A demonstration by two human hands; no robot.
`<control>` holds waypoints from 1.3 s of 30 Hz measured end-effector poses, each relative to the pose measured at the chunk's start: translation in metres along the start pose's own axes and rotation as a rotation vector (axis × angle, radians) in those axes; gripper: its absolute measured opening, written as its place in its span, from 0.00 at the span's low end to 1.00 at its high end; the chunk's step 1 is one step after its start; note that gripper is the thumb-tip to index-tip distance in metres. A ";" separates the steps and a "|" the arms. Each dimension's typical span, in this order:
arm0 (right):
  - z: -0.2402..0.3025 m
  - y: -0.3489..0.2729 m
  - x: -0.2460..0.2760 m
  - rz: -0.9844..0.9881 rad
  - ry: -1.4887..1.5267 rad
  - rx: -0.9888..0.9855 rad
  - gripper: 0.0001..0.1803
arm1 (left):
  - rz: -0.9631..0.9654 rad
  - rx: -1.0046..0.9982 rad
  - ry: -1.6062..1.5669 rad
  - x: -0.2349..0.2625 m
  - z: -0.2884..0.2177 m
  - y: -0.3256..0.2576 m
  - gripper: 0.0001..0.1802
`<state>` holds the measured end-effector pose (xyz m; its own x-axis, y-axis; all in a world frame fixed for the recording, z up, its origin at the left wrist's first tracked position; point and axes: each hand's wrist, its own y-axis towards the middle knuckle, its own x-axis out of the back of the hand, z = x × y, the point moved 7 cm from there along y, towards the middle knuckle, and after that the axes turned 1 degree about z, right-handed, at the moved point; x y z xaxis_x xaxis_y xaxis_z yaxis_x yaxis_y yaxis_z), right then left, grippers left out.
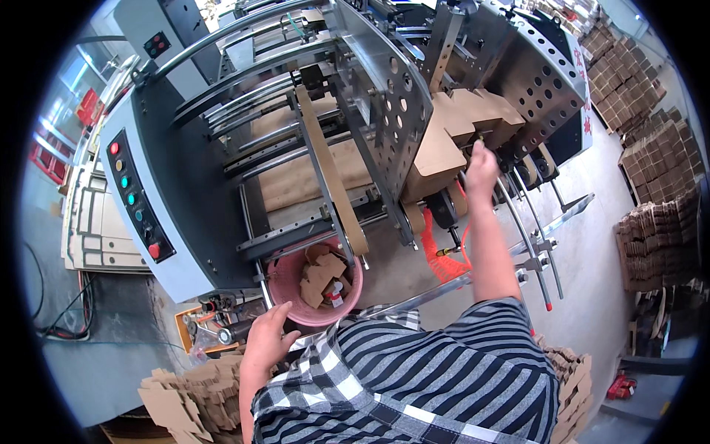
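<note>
Right hand (481, 166) reaches up to the stack of die-cut cardboard blanks (451, 137) in the machine's feeder, fingers pinched at its edge; left hand (268, 340), fingers spread, hangs just below the pink bucket (285, 285)

A grey concrete floor (592, 244) is seen around a large grey machine (185, 185). Stacks of folded brown cardboard (651, 148) are piled along the right side, and flat pale sheets (96, 222) are stacked at the left. Daylight is cast evenly throughout.
</note>
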<state>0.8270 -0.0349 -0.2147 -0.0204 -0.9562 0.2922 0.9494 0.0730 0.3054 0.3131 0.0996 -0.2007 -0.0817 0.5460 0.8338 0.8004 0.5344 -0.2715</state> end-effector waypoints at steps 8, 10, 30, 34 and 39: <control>-0.021 -0.034 -0.062 -0.376 0.149 -0.088 0.28 | -0.070 0.063 -0.052 -0.005 0.015 -0.066 0.32; -0.029 -0.033 -0.064 -0.376 0.238 -0.105 0.28 | -0.041 0.134 -0.114 -0.007 0.020 -0.077 0.32; -0.056 -0.024 -0.064 -0.305 0.215 -0.077 0.25 | -0.004 0.190 -0.069 -0.008 0.033 -0.111 0.34; -0.052 -0.015 -0.064 -0.267 0.251 -0.057 0.24 | -0.045 0.217 -0.119 -0.008 0.048 -0.126 0.34; -0.037 -0.009 -0.051 -0.126 0.165 0.019 0.23 | -0.031 0.256 -0.120 -0.007 0.057 -0.131 0.34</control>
<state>0.8313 0.0023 -0.2662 -0.0853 -0.9915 0.0986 0.9364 -0.0460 0.3480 0.1752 0.0627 -0.1979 -0.1858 0.5910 0.7850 0.6216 0.6894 -0.3719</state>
